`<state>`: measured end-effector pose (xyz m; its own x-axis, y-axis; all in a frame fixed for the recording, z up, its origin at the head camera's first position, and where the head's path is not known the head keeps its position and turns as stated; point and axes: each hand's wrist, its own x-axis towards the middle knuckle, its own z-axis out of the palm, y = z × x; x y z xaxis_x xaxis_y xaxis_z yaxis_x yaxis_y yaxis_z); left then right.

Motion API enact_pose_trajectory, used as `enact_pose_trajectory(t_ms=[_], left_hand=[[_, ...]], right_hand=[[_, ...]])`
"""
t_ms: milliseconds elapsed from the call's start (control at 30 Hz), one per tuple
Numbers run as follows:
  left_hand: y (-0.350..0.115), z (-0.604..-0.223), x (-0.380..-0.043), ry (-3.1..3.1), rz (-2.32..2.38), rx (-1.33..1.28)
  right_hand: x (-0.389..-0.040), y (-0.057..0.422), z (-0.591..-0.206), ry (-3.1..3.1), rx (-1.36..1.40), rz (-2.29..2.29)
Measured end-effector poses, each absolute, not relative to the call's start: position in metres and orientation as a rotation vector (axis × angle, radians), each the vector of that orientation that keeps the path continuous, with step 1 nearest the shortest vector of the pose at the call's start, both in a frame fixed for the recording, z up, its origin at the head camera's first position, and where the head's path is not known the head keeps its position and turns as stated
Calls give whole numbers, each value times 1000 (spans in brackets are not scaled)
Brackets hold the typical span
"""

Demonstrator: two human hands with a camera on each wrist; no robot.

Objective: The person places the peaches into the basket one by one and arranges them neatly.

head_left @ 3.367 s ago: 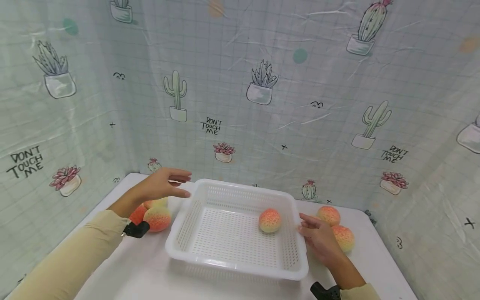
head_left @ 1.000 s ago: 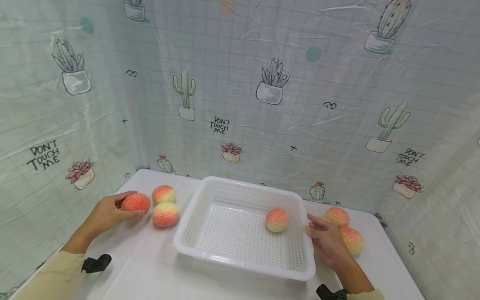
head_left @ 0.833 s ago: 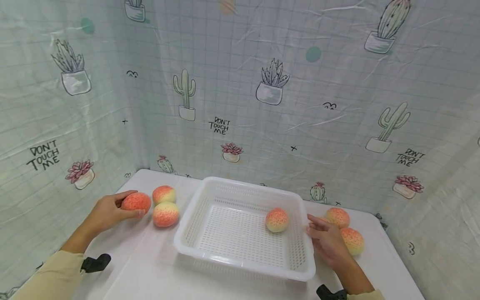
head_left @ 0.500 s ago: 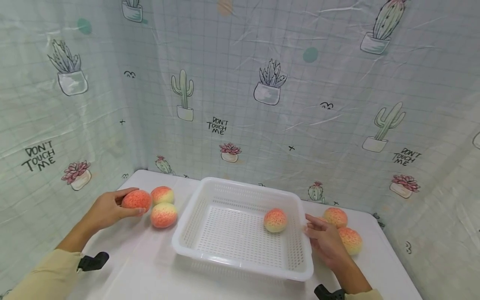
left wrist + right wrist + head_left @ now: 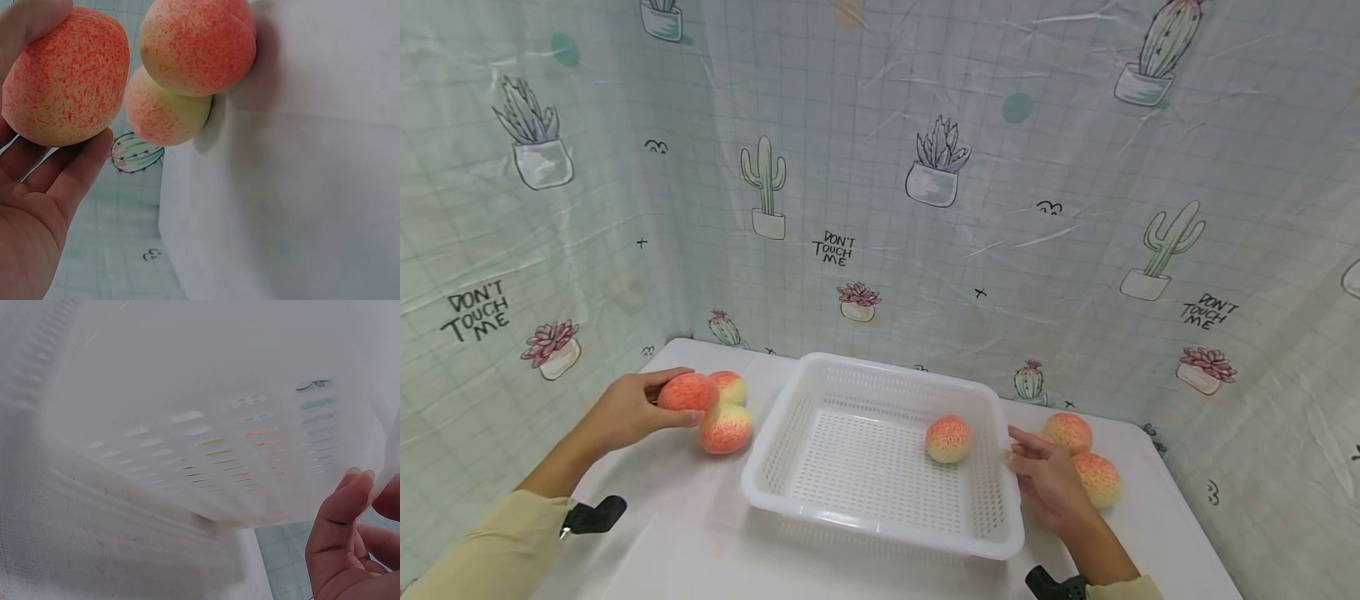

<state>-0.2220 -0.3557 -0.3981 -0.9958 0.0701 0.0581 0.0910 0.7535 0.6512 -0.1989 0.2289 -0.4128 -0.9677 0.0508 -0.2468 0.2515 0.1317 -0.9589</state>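
Note:
My left hand (image 5: 625,412) grips a red-speckled peach (image 5: 688,393), thumb in front and fingers behind; the left wrist view shows the same peach (image 5: 69,81) off the table. Just right of it lie two more peaches, a nearer one (image 5: 726,431) and a farther one (image 5: 730,386) partly covered by the held peach. At the centre stands a white perforated plastic basket (image 5: 880,527) with one peach (image 5: 948,439) inside, toward its right wall. My right hand (image 5: 1048,483) pinches the basket's right rim; the right wrist view shows the fingertips (image 5: 353,481) at that rim.
Right of the basket, beside my right hand, sit a farther peach (image 5: 1071,432) and a nearer peach (image 5: 1099,481); an orange patch behind the fingers is mostly hidden. Everything rests on a white table (image 5: 670,533), enclosed behind by a cactus-printed curtain (image 5: 865,167).
From empty near the basket's left rim, my left hand went to the leftmost peach and took hold of it. Lately that peach has risen and shifted right. My right hand stays at the rim.

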Motion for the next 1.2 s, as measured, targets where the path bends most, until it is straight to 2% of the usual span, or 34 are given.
enact_pose_trajectory(t_ms=[1200], left_hand=[[-302,-376,-231,-2860,-1214,-280]], right_hand=[[-201,232,-414,2224,327,-1976]])
